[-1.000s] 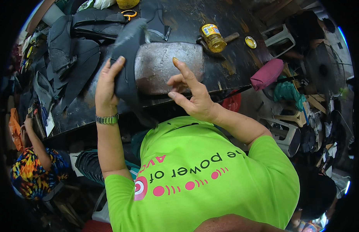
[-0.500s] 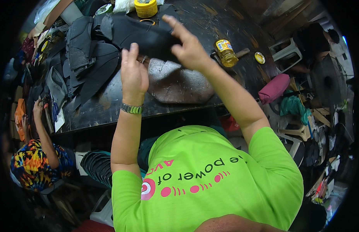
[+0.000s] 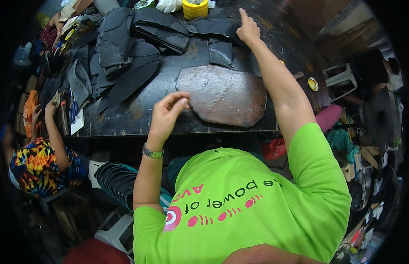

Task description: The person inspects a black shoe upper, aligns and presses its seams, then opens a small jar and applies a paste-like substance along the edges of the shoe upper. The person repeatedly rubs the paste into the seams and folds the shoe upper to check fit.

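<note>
My left hand [image 3: 166, 118] is empty, with its fingers loosely curled and thumb apart, beside the left edge of a brown wooden board [image 3: 233, 94]. A watch [image 3: 152, 152] circles that wrist. Farther off, my right hand [image 3: 249, 31] reaches over the table with its index finger stretched out, by the right end of a black shoe-upper piece [image 3: 215, 27]. Its other fingers are partly hidden, but nothing shows in its grasp. More black upper pieces [image 3: 162, 31] lie to the left, and a stack of them [image 3: 115, 39] rests beyond the board's left side.
The dark table [image 3: 138, 112] carries a yellow round tub [image 3: 195, 9] at the back and a yellow lid [image 3: 313, 84] at the right. A co-worker in a multicoloured shirt [image 3: 39, 165] works at the left. White plastic chair [image 3: 341, 81] stands beyond the table's right side.
The black upper piece that was between my hands now lies toward the back of the table. My right hand has gone farther away, and my left has drawn back toward me.
</note>
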